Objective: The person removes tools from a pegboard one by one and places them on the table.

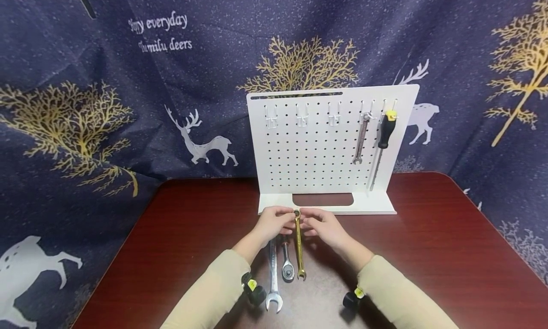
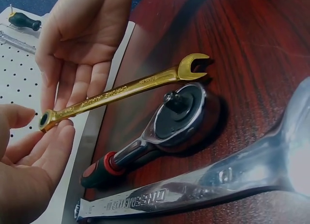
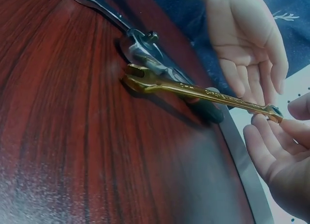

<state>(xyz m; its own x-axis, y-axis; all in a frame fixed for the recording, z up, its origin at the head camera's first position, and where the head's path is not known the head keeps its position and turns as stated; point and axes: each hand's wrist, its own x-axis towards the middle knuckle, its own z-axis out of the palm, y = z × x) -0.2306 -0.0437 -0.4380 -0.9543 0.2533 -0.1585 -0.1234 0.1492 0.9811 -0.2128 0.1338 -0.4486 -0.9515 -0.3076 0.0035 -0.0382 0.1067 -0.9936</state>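
Observation:
A gold combination wrench [image 1: 298,248] lies between my two hands, ring end toward the pegboard and open jaw toward me. At its ring end, my left hand [image 1: 272,222] holds it with thumb and fingertips from the left. My right hand [image 1: 326,228] meets the same end from the right, fingers close under the ring. Beside it on the table lies a ratchet wrench [image 2: 180,115] with a dark, red-banded handle; the left hand hides part of that handle in the head view. Left of the ratchet is a large silver wrench [image 1: 273,272], its open jaw nearest me.
Just beyond the hands stands a white pegboard [image 1: 308,177] with wire hooks along its upper part. A small silver wrench [image 1: 362,138] and a black-and-yellow screwdriver [image 1: 387,131] hang at its right. The dark red table [image 1: 445,238] is backed by a patterned blue cloth [image 1: 222,101].

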